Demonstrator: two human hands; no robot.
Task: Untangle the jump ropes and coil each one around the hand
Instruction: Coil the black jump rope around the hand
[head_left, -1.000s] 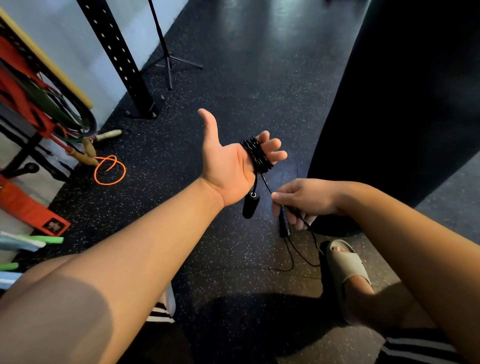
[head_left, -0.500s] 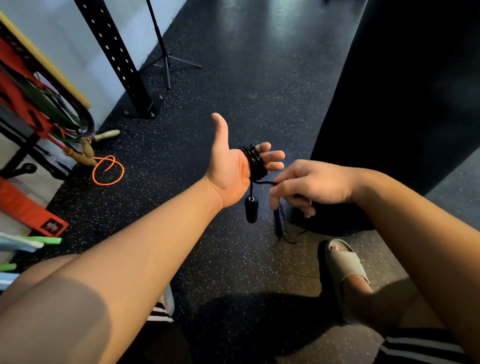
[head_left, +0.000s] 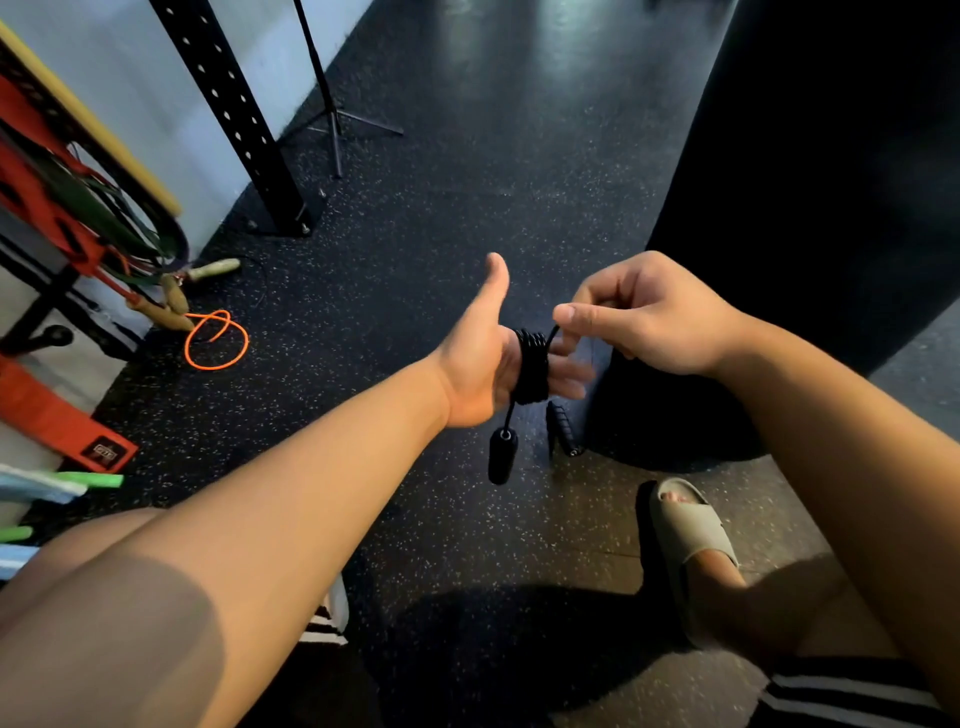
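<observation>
A black jump rope is wound in several tight loops around the fingers of my left hand, which is held out flat with the thumb up. One black handle hangs below the palm on a short length of rope. The second black handle dangles just right of it. My right hand is above and right of the coil and pinches the rope's free end between thumb and forefinger. An orange jump rope with wooden handles lies on the floor at the left.
A rack with red and green resistance bands stands at the left edge. A black perforated upright and a tripod stand are behind it. A large black bag fills the right. My sandalled foot rests on the speckled floor.
My right hand has risen from below the left hand to above its fingers, carrying the rope over the coil. The second handle has lifted off the floor and now hangs near the first.
</observation>
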